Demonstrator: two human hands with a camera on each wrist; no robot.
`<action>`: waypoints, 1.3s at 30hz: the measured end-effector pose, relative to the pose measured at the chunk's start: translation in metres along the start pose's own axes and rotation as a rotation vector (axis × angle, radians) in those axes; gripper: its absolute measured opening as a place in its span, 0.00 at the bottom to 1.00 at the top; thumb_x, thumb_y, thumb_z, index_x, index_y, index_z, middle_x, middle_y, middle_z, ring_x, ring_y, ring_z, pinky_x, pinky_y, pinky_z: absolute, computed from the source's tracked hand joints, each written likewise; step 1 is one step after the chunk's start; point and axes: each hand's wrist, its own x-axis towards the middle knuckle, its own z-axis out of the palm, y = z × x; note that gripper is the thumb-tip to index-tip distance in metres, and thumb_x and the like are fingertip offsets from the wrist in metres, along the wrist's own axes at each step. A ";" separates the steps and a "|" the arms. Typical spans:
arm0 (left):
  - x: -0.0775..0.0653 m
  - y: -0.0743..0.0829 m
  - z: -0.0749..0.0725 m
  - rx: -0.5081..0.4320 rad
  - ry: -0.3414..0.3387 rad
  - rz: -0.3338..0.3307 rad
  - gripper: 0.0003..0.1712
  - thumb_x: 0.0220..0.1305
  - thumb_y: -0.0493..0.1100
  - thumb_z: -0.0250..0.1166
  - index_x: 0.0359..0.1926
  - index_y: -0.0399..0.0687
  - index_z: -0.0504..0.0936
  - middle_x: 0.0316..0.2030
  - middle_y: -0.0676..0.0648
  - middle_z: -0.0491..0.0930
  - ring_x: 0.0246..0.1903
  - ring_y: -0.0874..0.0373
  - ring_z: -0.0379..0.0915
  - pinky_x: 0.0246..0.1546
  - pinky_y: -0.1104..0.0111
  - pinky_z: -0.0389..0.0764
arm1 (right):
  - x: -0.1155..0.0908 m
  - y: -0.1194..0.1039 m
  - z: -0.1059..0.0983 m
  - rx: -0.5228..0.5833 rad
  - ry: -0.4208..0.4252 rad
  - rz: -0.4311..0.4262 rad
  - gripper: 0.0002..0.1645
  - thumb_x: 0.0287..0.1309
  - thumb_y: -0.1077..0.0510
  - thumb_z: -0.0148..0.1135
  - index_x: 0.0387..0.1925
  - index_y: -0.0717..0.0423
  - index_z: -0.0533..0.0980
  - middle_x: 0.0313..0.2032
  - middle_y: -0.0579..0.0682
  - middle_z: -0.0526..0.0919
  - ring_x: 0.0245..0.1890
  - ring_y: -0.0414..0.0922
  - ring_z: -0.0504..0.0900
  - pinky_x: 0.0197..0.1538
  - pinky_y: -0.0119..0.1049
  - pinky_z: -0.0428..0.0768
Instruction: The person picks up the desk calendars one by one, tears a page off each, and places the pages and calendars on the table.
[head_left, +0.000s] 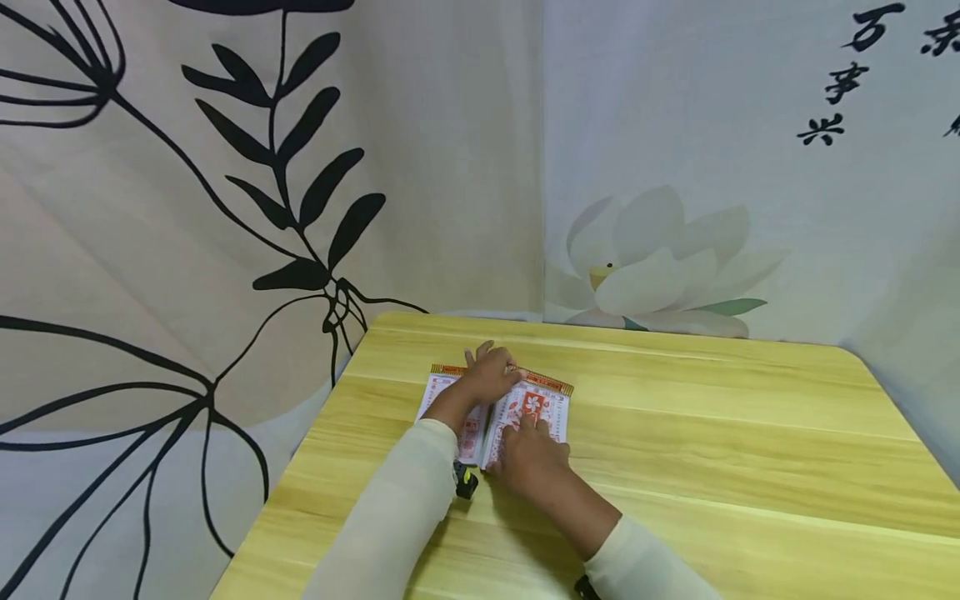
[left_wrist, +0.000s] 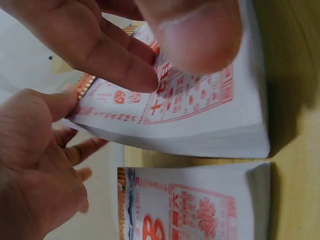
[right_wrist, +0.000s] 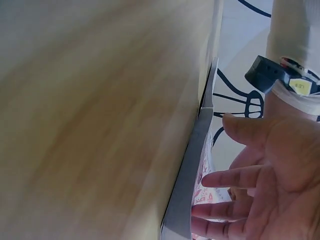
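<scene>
Pale sleeves (head_left: pixel 386 517) lie nearest, and past them a red-printed pad (head_left: pixel 538 403) sits beneath the loose-fingered right hand (head_left: pixel 532 461) and the left hand (head_left: pixel 491 373) at its gold-trimmed top, whose grip I cannot tell, a second pad (head_left: pixel 470 433) just beside it on the table (head_left: pixel 712 442).

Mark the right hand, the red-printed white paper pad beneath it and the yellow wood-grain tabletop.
Right hand (head_left: pixel 535 458): head view, its back.
Pad (head_left: pixel 533 404): head view, top page.
Tabletop (head_left: pixel 720 446): head view, bare surface.

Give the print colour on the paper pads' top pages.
Red, on white top pages; shows best in the left wrist view.
</scene>
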 end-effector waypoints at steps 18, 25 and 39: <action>-0.009 0.004 0.005 -0.406 0.032 0.103 0.16 0.87 0.55 0.56 0.53 0.46 0.70 0.31 0.50 0.67 0.28 0.57 0.61 0.35 0.65 0.69 | -0.010 0.011 -0.002 0.055 0.064 -0.048 0.46 0.63 0.36 0.78 0.72 0.57 0.75 0.74 0.64 0.71 0.67 0.68 0.76 0.54 0.75 0.81; -0.010 0.007 0.001 -0.530 0.095 0.067 0.19 0.87 0.57 0.55 0.56 0.45 0.68 0.25 0.52 0.64 0.23 0.58 0.57 0.30 0.64 0.67 | -0.021 0.013 -0.005 0.044 0.169 -0.097 0.48 0.63 0.38 0.79 0.75 0.57 0.72 0.75 0.64 0.67 0.71 0.68 0.74 0.53 0.73 0.82; -0.012 0.015 0.002 -0.864 0.193 -0.154 0.21 0.86 0.58 0.57 0.52 0.43 0.69 0.52 0.43 0.71 0.29 0.59 0.59 0.35 0.62 0.69 | -0.027 0.028 -0.010 0.117 0.313 -0.148 0.49 0.58 0.47 0.84 0.76 0.50 0.69 0.80 0.66 0.59 0.83 0.67 0.57 0.69 0.80 0.69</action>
